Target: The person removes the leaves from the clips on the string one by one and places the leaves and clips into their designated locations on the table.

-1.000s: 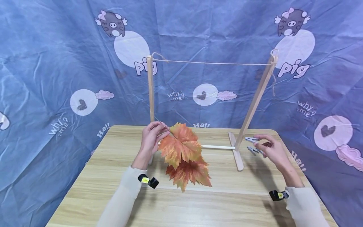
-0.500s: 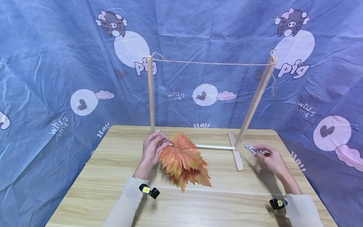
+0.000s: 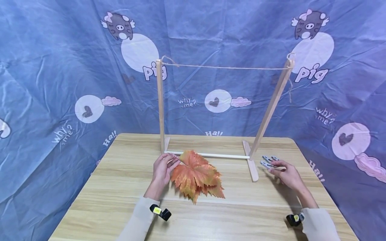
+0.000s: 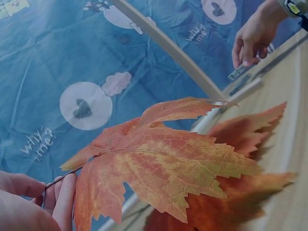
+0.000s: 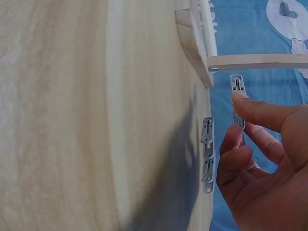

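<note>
Leaves, orange-red and maple-shaped, sit at the middle of the table, just in front of the low cross-rod of a wooden drying stand. The upper leaf is tilted up off the lower one, which lies on the wood. The left hand pinches the thin stem of the upper leaf between thumb and fingertips; the grip is nearly closed, on the stem alone and not on the blade.

They look like thin, very light artificial leaves: the blade keeps its shape when lifted but would likely flop and flutter, and its toothed points could crease if squeezed. The stem, or the base of the blade where the veins meet, seems the safest place to take hold.

The right hand is near the stand's right foot, its fingers curled, thumb and forefinger pinching a small grey clothes peg. Another grey peg lies on the table just beside that hand. The pegs look stiff, light, smooth plastic, best squeezed at the tail ends. A string runs taut between the tops of the two posts, bare of anything hung
</note>
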Motion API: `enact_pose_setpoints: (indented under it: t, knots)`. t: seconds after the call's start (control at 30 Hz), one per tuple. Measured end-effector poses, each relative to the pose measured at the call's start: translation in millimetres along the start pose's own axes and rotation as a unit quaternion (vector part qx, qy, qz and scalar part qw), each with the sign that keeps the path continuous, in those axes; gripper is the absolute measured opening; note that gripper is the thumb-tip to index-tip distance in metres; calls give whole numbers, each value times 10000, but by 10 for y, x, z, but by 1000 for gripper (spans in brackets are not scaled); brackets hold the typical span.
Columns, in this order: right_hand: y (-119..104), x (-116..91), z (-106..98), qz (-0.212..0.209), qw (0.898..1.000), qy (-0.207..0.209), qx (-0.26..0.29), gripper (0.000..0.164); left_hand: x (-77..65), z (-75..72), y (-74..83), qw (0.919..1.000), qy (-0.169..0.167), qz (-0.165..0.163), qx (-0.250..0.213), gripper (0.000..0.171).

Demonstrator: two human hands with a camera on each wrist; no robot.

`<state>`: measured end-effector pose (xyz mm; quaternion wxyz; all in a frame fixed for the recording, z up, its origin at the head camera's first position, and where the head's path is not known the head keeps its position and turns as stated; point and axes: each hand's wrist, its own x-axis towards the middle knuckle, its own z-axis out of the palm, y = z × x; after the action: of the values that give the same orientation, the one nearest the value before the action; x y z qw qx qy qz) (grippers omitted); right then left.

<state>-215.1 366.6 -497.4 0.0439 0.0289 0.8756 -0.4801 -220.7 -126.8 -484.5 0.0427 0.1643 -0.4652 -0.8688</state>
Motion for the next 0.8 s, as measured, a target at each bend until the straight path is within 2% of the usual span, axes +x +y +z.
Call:
enact_pose_setpoints:
  t: [0.17, 0.43, 0.63, 0.8]
  knots:
    - [74, 30, 26, 36, 10000, 8, -56, 52, -24, -99, -134, 9998, 86, -106, 117, 7]
    - [123, 64, 49, 229, 9983, 174, -498, 48, -69, -220, -296, 9986, 84, -223, 479, 5]
    - [156, 89, 69, 366, 9967, 274, -672, 46, -63, -312, -331, 9941, -69, -344, 1023, 12]
    - [159, 104, 80, 355, 9958, 333, -775, 46, -57, -361, -291, 9856, -162, -371, 1642, 16]
